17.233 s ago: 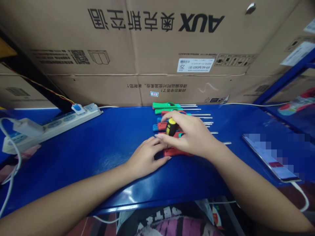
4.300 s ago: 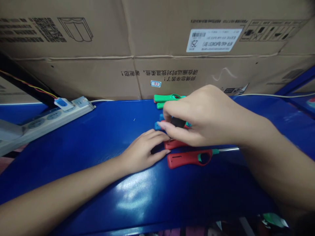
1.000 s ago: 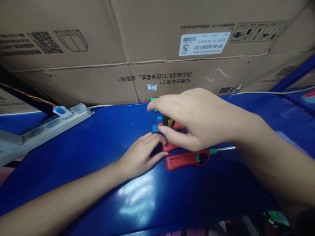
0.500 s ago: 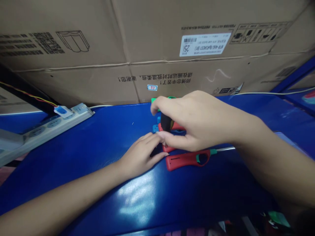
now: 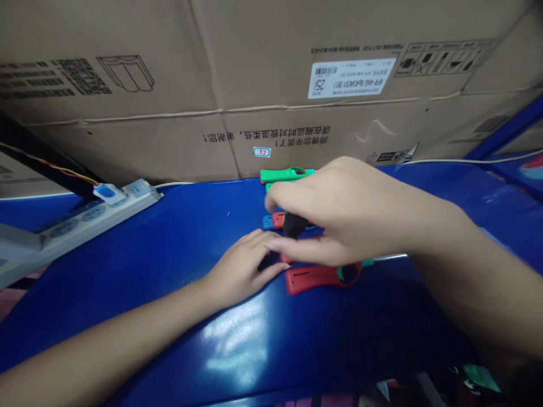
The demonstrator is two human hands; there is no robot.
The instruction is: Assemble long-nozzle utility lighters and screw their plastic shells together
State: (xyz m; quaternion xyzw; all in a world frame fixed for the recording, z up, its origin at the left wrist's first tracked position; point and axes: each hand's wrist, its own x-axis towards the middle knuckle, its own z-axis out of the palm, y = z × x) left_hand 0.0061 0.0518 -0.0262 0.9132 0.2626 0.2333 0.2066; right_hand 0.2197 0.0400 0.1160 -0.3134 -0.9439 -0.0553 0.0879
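My left hand (image 5: 244,268) reaches in from the left, thumb and fingers closed around the butt end of a red gas lighter (image 5: 285,258) lying on the blue tabletop. Above it my right hand (image 5: 339,212) grips a short black-handled tool (image 5: 294,225), which looks like a screwdriver; its tip is hidden behind my fingers. Nearer to me lies another red lighter (image 5: 311,279) with a green trigger and a metal tube. Beyond my hands are a green lighter (image 5: 278,176), a second green one mostly covered, a blue lighter (image 5: 267,222) and a red one (image 5: 278,220).
A large cardboard box (image 5: 169,141) stands upright along the back of the blue tabletop (image 5: 190,226). At the left lies a white power strip (image 5: 97,212) with a plug (image 5: 109,193) in it. A small numbered sticker (image 5: 262,152) is on the box.
My right hand has shifted slightly right and toward me with the black-handled tool, uncovering more of the green lighters. My left hand has hardly moved.
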